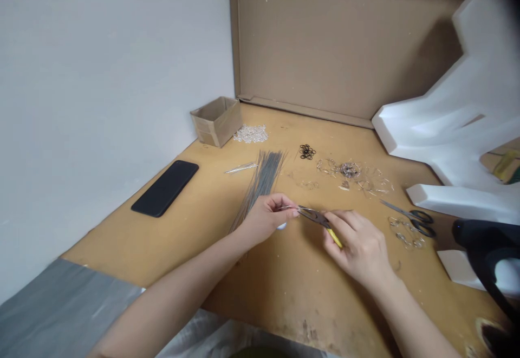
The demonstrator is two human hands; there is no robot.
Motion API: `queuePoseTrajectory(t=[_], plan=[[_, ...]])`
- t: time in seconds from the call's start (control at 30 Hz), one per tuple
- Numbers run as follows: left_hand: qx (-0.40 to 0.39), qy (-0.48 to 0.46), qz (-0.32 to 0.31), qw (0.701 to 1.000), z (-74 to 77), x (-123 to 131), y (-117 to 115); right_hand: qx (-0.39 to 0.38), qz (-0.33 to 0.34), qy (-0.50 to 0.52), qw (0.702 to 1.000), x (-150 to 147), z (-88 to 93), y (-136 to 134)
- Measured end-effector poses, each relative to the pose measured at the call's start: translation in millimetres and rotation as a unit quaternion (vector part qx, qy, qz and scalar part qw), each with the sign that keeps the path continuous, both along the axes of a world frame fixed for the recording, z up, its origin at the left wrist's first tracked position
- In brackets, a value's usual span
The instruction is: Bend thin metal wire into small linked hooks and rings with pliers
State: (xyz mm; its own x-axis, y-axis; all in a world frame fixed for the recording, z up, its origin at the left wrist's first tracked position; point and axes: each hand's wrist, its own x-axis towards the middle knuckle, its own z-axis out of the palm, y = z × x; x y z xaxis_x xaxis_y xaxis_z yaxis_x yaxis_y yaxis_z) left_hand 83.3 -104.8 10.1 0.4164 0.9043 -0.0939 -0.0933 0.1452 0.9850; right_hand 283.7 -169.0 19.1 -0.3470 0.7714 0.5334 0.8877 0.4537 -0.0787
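Note:
My left hand (268,217) pinches a thin metal wire (287,207) between thumb and fingers at the middle of the table. My right hand (359,239) is wrapped round pliers (314,216) with yellow handles. The jaws of the pliers point left and meet the wire close to my left fingertips; whether they are closed on it is too small to tell. Beneath and behind my left hand lies a bundle of straight grey wires (268,171). A small round whitish thing (281,226) shows just under my left fingers.
A black phone (165,188) lies left, an open cardboard box (216,122) behind it beside clear small pieces (251,133). Black rings (307,151), tangled wire pieces (350,170) and scissors (418,219) lie right of centre. White foam (430,130) stands at right, a cardboard panel (317,44) behind.

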Motion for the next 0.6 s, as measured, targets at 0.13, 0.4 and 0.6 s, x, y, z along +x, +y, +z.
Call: queuePoseTrajectory(t=[0.13, 0.4, 0.6], plan=[[0.019, 0.019, -0.003, 1.0, -0.1, 2.2, -2.1, 0.014, -0.001, -0.032, 0.999, 1.8, 3.3, -1.0], [0.025, 0.037, 0.001, 0.999, 2.9, 3.4, -4.9, 0.035, 0.009, -0.046, 0.998, 4.9, 4.7, -0.8], [0.011, 0.021, -0.014, 1.0, 3.7, 1.0, -2.3, 0.038, 0.009, -0.052, 0.998, 7.3, 4.9, 0.0]])
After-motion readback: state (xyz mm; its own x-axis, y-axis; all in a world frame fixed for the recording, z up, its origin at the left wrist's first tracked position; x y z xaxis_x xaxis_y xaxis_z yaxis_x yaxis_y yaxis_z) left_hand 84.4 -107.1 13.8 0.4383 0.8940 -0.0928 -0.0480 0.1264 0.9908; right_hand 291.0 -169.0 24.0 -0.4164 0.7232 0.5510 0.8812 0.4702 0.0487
